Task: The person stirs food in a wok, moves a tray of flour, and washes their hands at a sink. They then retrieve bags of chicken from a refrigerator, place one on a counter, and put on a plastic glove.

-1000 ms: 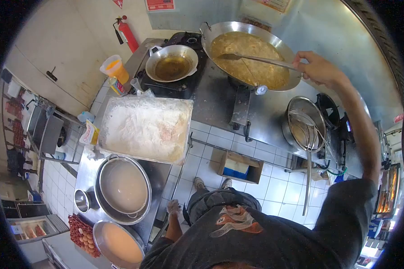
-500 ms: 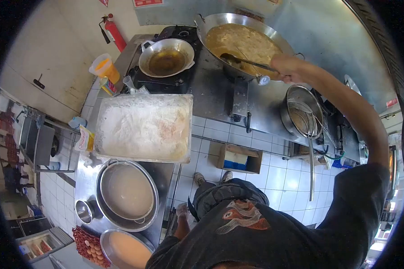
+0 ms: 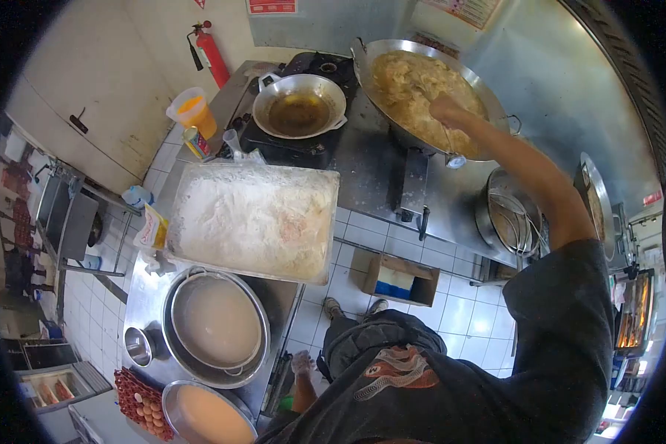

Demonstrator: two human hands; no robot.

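Observation:
My right hand (image 3: pixel 448 112) reaches over the big wok (image 3: pixel 505 122) with its fingers wrapped round a long dark utensil (image 3: pixel 422 92). The utensil's working end dips into the foaming oil (image 3: pixel 403 78) and its kind is not clear. Pieces of frying food bubble across the surface. Clipped at the wok's near rim is a dial thermometer (image 3: pixel 456 160). Down by my left side hangs my left hand (image 3: pixel 303 363), whitish over the fingers, which look loosely apart and hold nothing. It is nearest the steel table with the batter pot (image 3: pixel 218 318).
A smaller pan (image 3: pixel 300 107) with oil sits on the left burner. The flour tray (image 3: pixel 251 222) overhangs the table edge. Nearby are an orange-liquid bowl (image 3: pixel 211 414), eggs (image 3: pixel 152 416), a strainer pot (image 3: pixel 505 214), a floor box (image 3: pixel 401 280) and a fire extinguisher (image 3: pixel 213 58).
My right hand has moved farther in over the wok, taking the utensil's end deeper into the foam. The view has shifted, and my left hand hangs a little lower in it.

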